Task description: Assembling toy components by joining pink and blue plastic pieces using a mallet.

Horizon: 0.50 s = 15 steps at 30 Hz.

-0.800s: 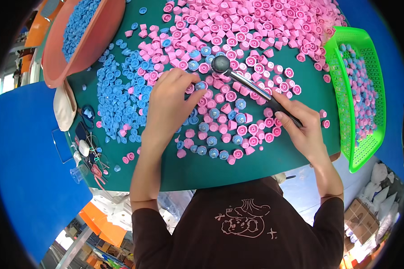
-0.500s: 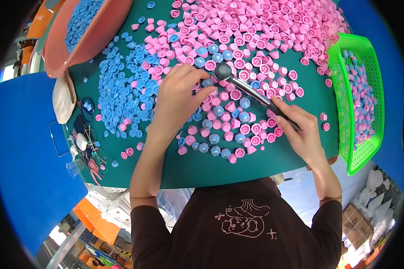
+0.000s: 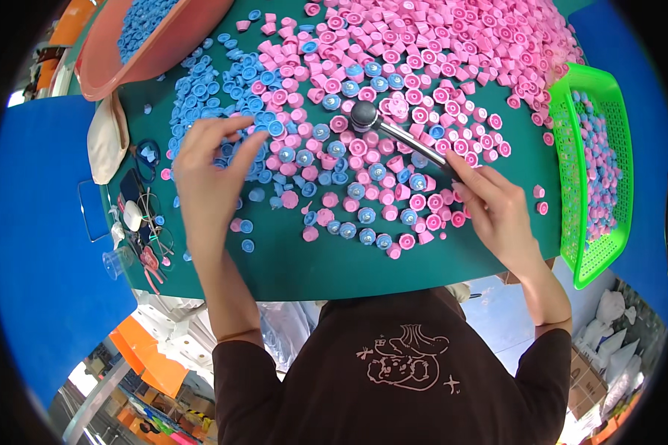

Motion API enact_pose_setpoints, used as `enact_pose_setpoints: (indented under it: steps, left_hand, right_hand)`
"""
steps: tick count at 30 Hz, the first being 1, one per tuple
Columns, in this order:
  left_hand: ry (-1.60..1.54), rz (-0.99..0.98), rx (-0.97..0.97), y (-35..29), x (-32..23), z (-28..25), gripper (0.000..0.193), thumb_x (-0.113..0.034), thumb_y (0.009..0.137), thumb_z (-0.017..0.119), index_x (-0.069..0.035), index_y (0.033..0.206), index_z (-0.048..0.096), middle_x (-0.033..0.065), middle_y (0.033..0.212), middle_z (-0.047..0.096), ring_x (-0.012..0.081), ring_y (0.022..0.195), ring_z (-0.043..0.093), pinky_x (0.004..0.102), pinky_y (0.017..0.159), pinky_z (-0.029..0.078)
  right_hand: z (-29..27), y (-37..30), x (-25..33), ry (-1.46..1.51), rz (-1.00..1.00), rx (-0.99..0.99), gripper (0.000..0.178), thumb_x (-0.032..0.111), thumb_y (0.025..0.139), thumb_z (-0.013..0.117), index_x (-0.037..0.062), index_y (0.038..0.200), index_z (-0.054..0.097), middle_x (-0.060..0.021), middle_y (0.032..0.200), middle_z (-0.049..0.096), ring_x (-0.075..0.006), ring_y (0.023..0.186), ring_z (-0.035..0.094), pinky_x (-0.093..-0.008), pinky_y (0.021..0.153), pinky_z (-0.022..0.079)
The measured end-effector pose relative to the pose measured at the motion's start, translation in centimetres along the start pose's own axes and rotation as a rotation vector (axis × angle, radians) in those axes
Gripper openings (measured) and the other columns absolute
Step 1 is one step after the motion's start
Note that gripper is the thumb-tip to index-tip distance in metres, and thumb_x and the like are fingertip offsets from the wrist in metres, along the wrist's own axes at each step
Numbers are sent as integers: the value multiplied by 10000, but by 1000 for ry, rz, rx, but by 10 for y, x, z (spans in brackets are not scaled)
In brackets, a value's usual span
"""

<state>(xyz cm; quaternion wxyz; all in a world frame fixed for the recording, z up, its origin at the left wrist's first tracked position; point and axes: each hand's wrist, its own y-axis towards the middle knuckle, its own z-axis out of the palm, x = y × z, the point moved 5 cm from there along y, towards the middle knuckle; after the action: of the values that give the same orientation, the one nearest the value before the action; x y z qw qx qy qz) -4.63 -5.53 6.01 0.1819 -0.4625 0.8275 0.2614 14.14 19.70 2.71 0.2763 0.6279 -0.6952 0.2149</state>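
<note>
Along the near edge of the surface [image 3: 319, 274], I see capped cups [image 3: 367, 237]. Beyond, I have the right hand [image 3: 490, 204] clamped on the hammer [image 3: 412, 144]; the left hand [image 3: 208, 159] hangs with thumb and fingers apart, loose blue caps [image 3: 251, 73] just past its fingertips, toward the left edge; contact I cannot tell. I judge this as cap-picking, calling for a light pinch. Pink cups [image 3: 438, 44] heap at the far edge.
</note>
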Motion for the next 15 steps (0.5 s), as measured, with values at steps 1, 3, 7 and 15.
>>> enact_pose_setpoints:
  steps: [1, 3, 7, 15]
  left_hand:
    - [9, -6, -7, -3, 8, -8, 208, -102, 732, 791, -58, 919, 713, 43, 817, 645, 147, 722, 579, 272, 621, 426]
    - [98, -159, -42, -13, 35, -28, 179, -111, 767, 769, -58, 930, 719, 34, 811, 639, 118, 707, 554, 252, 588, 390]
    - [82, -130, -104, -21, 71, -37, 112, -103, 799, 730, -41, 891, 713, 70, 798, 644, 160, 718, 590, 288, 629, 428]
    - [157, 16, 27, -12, 81, -1, 134, -132, 758, 738, -36, 842, 697, 92, 814, 628, 257, 798, 596, 372, 730, 463]
  right_hand:
    - [-2, 2, -1, 49, 49, 19, 430, -37, 844, 640, 19, 1268, 598, -73, 729, 532, -134, 611, 472, -280, 550, 389]
    - [-5, 5, -2, 131, 88, 11, 422, -26, 849, 642, 24, 1266, 602, -68, 772, 579, -122, 624, 479, -285, 567, 406]
    - [-12, 1, -15, 248, 157, -175, 429, 42, 899, 613, 21, 1324, 555, -15, 984, 639, -32, 666, 451, -178, 592, 370]
    - [-3, -11, -29, 459, 344, -133, 439, 106, 922, 626, 45, 1347, 535, 27, 883, 606, -18, 606, 413, -169, 516, 312]
